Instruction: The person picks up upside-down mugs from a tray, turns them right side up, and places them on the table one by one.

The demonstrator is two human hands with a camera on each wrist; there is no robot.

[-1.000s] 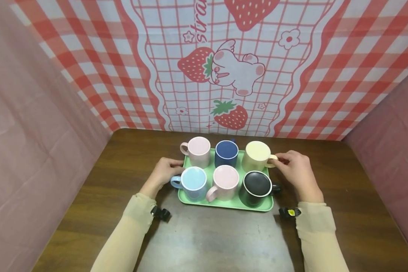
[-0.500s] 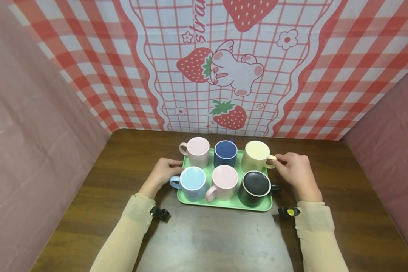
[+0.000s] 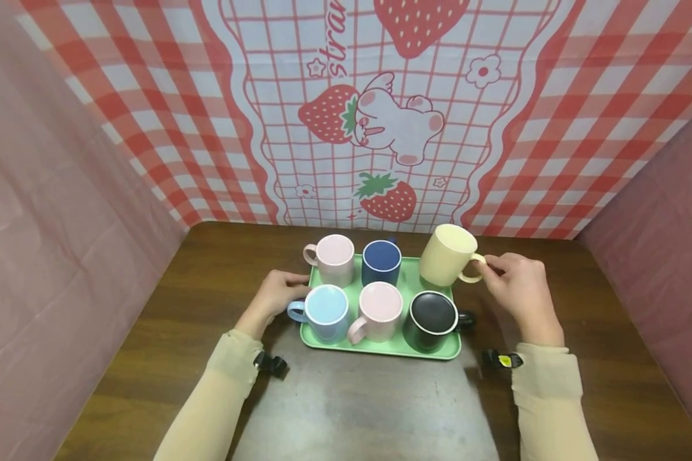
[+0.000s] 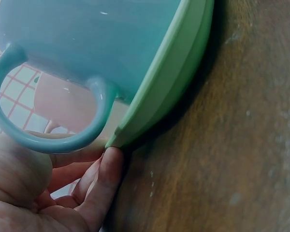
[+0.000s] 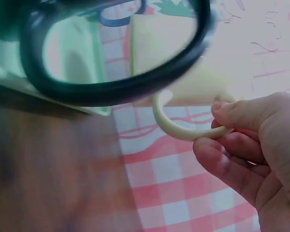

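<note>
While the head view gives us the whole table [image 3: 582, 307], the wrist views bring us close to each hand's contact. From the head, we see a green tray [image 3: 380, 351] bearing five mugs: a far pink mug [image 3: 336, 264] at left, a navy mug [image 3: 382, 267] beside it, and nearer to us a light blue mug [image 3: 327, 314], a near pink mug [image 3: 379, 314] and a black mug [image 3: 430, 323], left to right. A yellow mug [image 3: 446, 259] is tilted over the tray's far right corner.

Only the right wrist view shows us a gap between the yellow mug's base and the tray; there, the black mug's handle [image 5: 116, 92] looms in front, blurred. The left wrist view shows us the fingertips at the tray's rim, which we cannot make out clearly from the head, with the blue mug's handle [image 4: 43, 145] looping across in front of the hand.

As for grip, the right hand [image 3: 519, 285] pinches the yellow handle [image 5: 183, 133] between thumb and fingers, the mug hanging to the left of it. The left hand [image 3: 275, 294] pinches the tray's left rim, its thumb and fingers nearly together.
</note>
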